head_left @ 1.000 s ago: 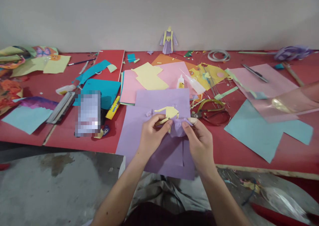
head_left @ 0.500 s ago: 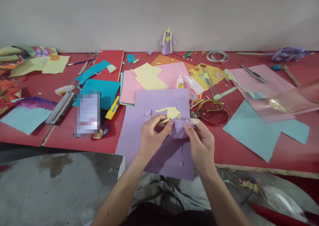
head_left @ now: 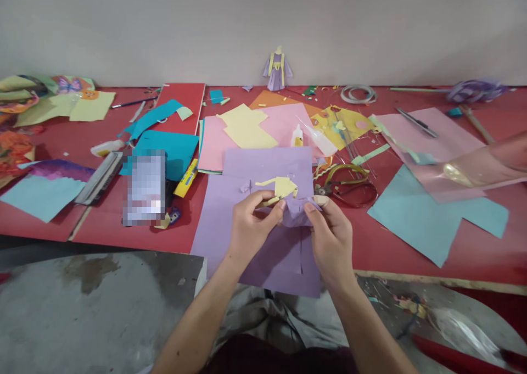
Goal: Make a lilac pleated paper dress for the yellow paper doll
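My left hand (head_left: pixel 250 229) and my right hand (head_left: pixel 329 236) both pinch a small paper figure (head_left: pixel 293 206) over the near edge of the red table (head_left: pixel 473 253). The figure has a crumpled purple lower part and a pale yellow top piece (head_left: pixel 282 186). Beneath my hands lie purple paper sheets (head_left: pixel 267 165), one hanging past the table edge. A finished purple and yellow paper doll (head_left: pixel 278 69) stands against the wall at the back.
Pink (head_left: pixel 288 124), yellow (head_left: pixel 247 127), teal (head_left: pixel 168 146) and light blue (head_left: pixel 436 220) sheets cover the table. A glue bottle (head_left: pixel 297 137), scissors (head_left: pixel 346 184), a yellow cutter (head_left: pixel 186 178) and a roll of wire (head_left: pixel 358 93) lie among scraps. Bare grey floor is at lower left.
My fingers have shifted slightly on the paper figure; the hands stay in the same spot. Nothing else has moved.
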`<act>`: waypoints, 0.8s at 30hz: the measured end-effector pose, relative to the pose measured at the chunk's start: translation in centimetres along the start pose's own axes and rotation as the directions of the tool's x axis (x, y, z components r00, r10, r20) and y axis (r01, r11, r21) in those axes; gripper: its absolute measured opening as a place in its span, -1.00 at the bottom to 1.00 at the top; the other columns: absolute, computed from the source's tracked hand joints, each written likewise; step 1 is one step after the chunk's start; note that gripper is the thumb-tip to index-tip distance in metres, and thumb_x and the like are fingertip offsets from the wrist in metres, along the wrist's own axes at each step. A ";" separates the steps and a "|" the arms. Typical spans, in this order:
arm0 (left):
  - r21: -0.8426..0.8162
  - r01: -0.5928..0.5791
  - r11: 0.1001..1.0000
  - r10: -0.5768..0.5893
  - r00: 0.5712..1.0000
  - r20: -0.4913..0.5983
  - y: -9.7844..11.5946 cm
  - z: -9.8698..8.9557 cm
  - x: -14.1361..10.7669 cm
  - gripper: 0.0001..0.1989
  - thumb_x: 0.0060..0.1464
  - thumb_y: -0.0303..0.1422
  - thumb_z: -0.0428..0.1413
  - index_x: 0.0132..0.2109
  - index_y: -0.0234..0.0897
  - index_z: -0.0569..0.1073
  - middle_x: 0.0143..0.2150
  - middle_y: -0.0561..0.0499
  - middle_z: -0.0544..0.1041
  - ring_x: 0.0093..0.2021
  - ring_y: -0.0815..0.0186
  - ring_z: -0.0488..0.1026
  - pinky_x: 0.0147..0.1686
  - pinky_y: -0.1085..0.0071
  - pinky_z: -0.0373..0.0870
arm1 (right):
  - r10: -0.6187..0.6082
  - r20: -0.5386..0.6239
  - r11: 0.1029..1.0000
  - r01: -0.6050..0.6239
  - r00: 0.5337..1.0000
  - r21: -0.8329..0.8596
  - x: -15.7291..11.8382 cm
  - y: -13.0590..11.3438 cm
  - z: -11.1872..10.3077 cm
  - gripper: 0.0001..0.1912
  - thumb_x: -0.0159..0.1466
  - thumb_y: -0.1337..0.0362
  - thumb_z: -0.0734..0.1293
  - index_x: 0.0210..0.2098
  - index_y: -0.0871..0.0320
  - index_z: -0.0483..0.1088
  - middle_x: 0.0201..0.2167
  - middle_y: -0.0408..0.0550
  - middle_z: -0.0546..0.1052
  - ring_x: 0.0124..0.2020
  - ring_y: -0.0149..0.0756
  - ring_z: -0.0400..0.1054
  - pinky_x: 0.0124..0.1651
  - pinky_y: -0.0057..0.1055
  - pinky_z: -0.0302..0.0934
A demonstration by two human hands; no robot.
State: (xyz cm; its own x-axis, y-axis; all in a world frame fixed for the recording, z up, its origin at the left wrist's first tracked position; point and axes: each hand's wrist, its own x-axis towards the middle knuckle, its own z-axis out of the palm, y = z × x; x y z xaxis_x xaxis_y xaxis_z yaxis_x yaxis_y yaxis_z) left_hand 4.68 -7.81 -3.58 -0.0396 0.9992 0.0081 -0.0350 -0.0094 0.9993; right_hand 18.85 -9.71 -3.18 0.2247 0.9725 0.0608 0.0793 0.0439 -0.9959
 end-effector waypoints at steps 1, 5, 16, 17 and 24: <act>-0.007 0.003 1.000 -0.002 1.000 0.003 0.0 0.0 0.0 -0.80 0.08 -0.24 0.24 -0.23 -0.29 0.53 -0.36 0.03 0.55 -0.46 0.40 0.48 -0.47 0.50 0.56 | 0.000 0.001 1.000 0.000 1.000 0.000 0.0 0.0 0.0 -0.83 0.35 0.18 0.31 -0.33 0.09 0.44 -0.43 -0.13 0.47 -0.38 -0.31 0.34 -0.30 -0.41 0.28; -0.038 0.021 0.999 -0.021 1.000 0.002 0.2 0.0 0.1 -0.81 0.05 -0.26 0.26 -0.26 -0.30 0.53 -0.39 0.05 0.53 -0.51 0.43 0.44 -0.49 0.51 0.56 | 0.005 0.004 1.000 -0.005 1.000 0.007 0.1 0.1 0.1 -0.82 0.35 0.17 0.31 -0.34 0.08 0.44 -0.44 -0.14 0.46 -0.39 -0.31 0.33 -0.30 -0.41 0.27; -0.101 0.055 0.993 -0.055 0.998 0.004 0.4 0.0 0.2 -0.83 0.00 -0.29 0.27 -0.28 -0.31 0.54 -0.40 0.07 0.51 -0.51 0.45 0.43 -0.49 0.50 0.56 | 0.044 0.030 0.998 -0.046 0.999 0.042 -0.1 0.6 0.0 -0.81 0.36 0.14 0.32 -0.32 0.09 0.43 -0.42 -0.15 0.44 -0.40 -0.33 0.29 -0.30 -0.41 0.22; -0.105 0.051 0.993 -0.050 0.999 0.005 0.4 0.0 0.2 -0.83 0.00 -0.30 0.27 -0.28 -0.31 0.54 -0.39 0.06 0.52 -0.51 0.45 0.43 -0.49 0.50 0.56 | 0.047 0.031 0.998 -0.048 0.998 0.046 -0.1 0.7 0.0 -0.82 0.36 0.15 0.32 -0.32 0.09 0.43 -0.42 -0.15 0.44 -0.39 -0.33 0.29 -0.30 -0.42 0.22; -0.141 0.016 0.990 -0.019 1.000 -0.019 0.3 0.2 0.3 -0.83 -0.03 -0.31 0.29 -0.31 -0.32 0.55 -0.34 0.04 0.55 -0.49 0.45 0.46 -0.52 0.52 0.55 | 0.086 0.064 0.982 -0.096 0.994 0.163 0.0 1.4 0.0 -0.81 0.35 0.13 0.35 -0.32 0.10 0.42 -0.41 -0.17 0.41 -0.40 -0.37 0.26 -0.33 -0.44 0.17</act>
State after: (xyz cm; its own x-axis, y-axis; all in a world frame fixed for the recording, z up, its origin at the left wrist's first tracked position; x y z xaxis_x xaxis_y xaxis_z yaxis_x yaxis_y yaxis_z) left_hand 4.85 -7.52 -3.25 -0.0579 0.9983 -0.0115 -0.1760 0.0011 0.9844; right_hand 18.99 -9.65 -4.57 0.1685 0.9853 -0.0300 -0.1023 -0.0128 -0.9947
